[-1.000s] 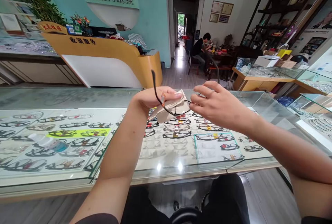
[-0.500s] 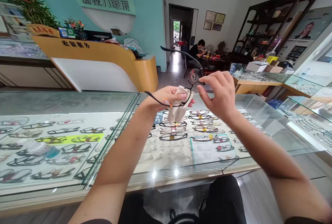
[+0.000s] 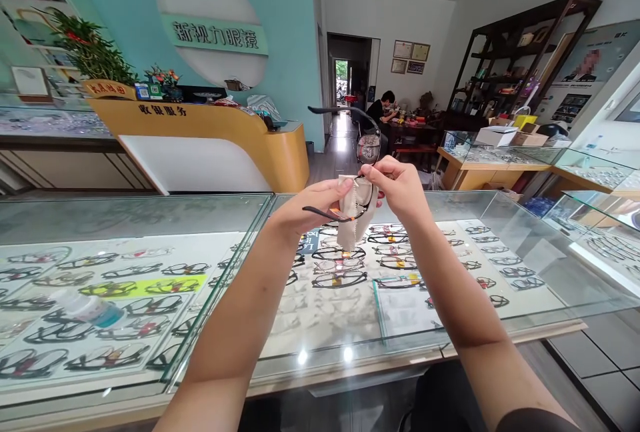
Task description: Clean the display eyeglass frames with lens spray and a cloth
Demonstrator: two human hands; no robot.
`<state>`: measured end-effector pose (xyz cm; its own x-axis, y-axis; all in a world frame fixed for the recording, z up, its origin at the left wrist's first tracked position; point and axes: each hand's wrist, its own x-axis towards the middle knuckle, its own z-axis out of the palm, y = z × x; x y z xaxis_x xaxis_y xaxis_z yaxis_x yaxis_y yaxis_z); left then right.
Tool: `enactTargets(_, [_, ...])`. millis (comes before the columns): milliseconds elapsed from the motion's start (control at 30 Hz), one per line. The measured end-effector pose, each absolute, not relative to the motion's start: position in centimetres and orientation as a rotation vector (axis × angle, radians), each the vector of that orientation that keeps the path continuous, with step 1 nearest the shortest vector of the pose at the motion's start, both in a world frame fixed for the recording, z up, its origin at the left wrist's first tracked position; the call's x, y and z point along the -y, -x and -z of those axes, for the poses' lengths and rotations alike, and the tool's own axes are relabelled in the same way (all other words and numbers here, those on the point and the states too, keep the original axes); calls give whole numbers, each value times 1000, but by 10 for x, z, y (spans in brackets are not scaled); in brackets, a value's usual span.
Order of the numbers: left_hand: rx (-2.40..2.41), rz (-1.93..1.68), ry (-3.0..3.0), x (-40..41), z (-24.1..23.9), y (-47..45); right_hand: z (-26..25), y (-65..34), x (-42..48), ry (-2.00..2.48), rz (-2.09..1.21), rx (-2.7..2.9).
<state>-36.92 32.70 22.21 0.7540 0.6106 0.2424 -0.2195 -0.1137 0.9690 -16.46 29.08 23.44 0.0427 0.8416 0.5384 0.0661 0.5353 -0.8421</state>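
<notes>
A pair of dark-framed eyeglasses [image 3: 369,149] is held up over the glass counter, turned on its side with both temple arms spread toward the left. My left hand [image 3: 317,200] is closed around a pale cleaning cloth [image 3: 347,235], which wraps the lower lens; the thumb presses on the cloth. Near the bridge, my right hand [image 3: 401,187] is closed in a pinch on the eyeglasses, close to the cloth's upper edge. The upper lens stays uncovered and has markings on it. Some fingers of both hands are hidden behind the cloth.
Below my hands is a glass display case [image 3: 320,345] with several rows of eyeglass frames. A spray bottle [image 3: 90,309] lies on the left part. Beyond are a yellow reception counter [image 3: 225,127], a seated person [image 3: 383,109] and more display cases at the right.
My right hand has moved left and down from beside the eyeglasses, its fingers closing on them near the bridge. The view has shifted slightly, and the temple arms sit a little lower.
</notes>
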Motion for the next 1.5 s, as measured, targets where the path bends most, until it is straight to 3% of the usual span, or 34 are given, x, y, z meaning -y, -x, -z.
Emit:
enactTargets(633, [-282,-661,-1337,-334,-217,366,-224,171,-298,821,-918,1300])
enactTargets(867, [-363,-744,-1243,-339,-216,362,-219,155,-310,822,-676,1340])
enactTargets(1200, [-429,-972,-1136,-348,-207,347,-217,160,-313,857,-553,1379])
enactTargets(1500, [-466,-956,-1161,-352,-205,348,-219,157,-312,927,-512,1375])
